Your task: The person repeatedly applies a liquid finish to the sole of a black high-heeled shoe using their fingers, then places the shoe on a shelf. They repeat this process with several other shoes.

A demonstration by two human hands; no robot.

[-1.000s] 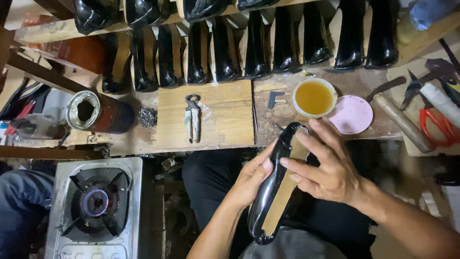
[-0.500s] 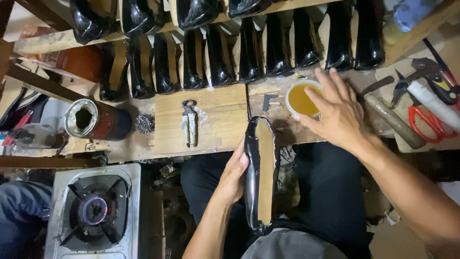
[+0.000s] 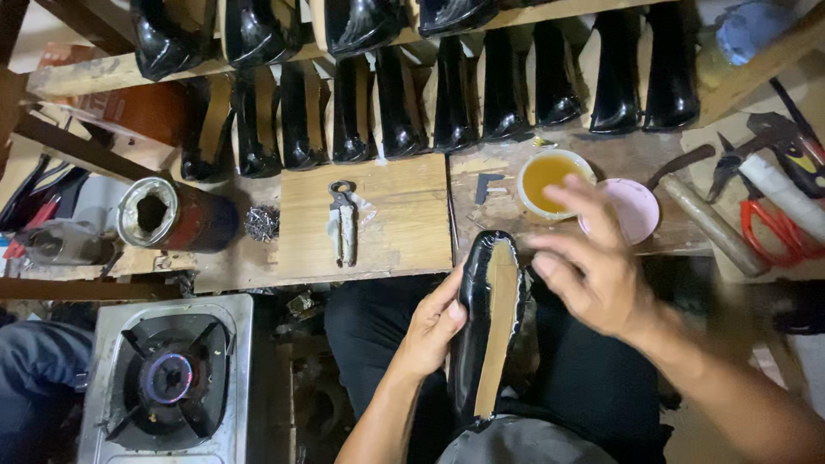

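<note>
My left hand (image 3: 434, 325) grips the side of a glossy black shoe upper on a last (image 3: 488, 322), sole side up, with a tan insole showing. The shoe stands on my lap, toe toward the bench. My right hand (image 3: 589, 262) hovers blurred to the right of the shoe, fingers spread and holding nothing, just in front of a white bowl of amber glue (image 3: 552, 179) and a pink lid (image 3: 634, 209).
On the wooden bench (image 3: 387, 223) lie pincers (image 3: 344, 222), a hammer (image 3: 709, 219), red-handled scissors (image 3: 767, 228), a rusty open can (image 3: 172, 215) and steel wool (image 3: 261, 223). Rows of black lasted shoes (image 3: 455, 94) stand behind. A lit gas stove (image 3: 168, 378) sits lower left.
My right hand went from the shoe's sole up to the glue bowl and has come back toward the shoe. The left hand has turned the shoe upright and keeps hold of it.
</note>
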